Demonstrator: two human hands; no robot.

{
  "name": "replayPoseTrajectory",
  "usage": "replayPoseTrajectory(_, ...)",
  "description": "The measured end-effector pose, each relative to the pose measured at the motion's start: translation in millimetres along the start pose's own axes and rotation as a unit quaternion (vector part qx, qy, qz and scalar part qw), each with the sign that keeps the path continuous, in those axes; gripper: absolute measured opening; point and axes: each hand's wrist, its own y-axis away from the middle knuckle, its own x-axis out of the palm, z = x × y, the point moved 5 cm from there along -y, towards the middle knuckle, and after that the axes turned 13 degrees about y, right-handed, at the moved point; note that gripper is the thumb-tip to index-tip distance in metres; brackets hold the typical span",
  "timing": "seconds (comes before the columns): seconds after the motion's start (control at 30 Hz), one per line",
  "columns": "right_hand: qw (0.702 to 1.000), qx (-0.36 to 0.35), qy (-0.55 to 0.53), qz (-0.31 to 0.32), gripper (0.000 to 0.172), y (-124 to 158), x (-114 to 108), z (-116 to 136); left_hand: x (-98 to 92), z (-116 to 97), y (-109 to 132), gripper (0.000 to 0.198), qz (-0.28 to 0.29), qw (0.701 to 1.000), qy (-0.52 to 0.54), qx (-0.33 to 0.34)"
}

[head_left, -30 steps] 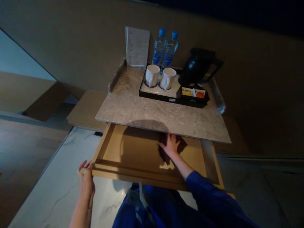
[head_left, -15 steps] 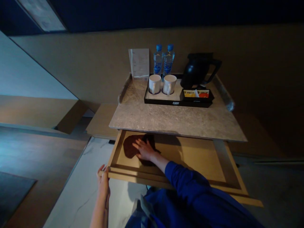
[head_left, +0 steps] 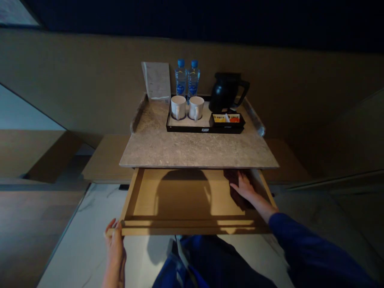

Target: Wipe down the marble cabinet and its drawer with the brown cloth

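A light wooden drawer [head_left: 186, 224] stands pulled out under a stone counter top [head_left: 195, 148]. My right hand [head_left: 244, 187] lies flat on a dark brown cloth [head_left: 235, 188] at the drawer's far right inside, pressing it on the drawer floor. My left hand [head_left: 115, 244] grips the drawer's front left corner, fingers wrapped over the front edge. My blue sleeve reaches in from the lower right.
On the counter sit a black tray [head_left: 204, 127] with two white mugs [head_left: 187, 107], a sachet box [head_left: 226, 118], a black kettle [head_left: 226, 91], two water bottles [head_left: 186, 78] and a paper card [head_left: 156, 80]. A wall rises behind. Pale marble floor lies below.
My right hand slid the cloth from the drawer's left side across to its far right. My left hand kept hold of the front left corner. The view shifted.
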Motion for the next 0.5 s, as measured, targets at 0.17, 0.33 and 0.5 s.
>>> replayPoseTrajectory(0.17,0.987,-0.045,0.124,0.093,0.07,59.9,10.4,-17.2,-3.9,6.3,-2.9,0.067,0.007,1.0,0.017,0.008)
replayPoseTrajectory(0.33,0.987,-0.059,0.097,0.11,0.069,64.0,-5.5,28.8,-6.8,11.1,-8.2,0.066,0.025,1.0,-0.01,0.016)
replayPoseTrajectory(0.5,0.963,-0.258,0.058,0.053,0.074,84.1,-20.6,176.6,-10.5,13.8,-12.0,0.068,0.042,0.998,-0.037,0.022)
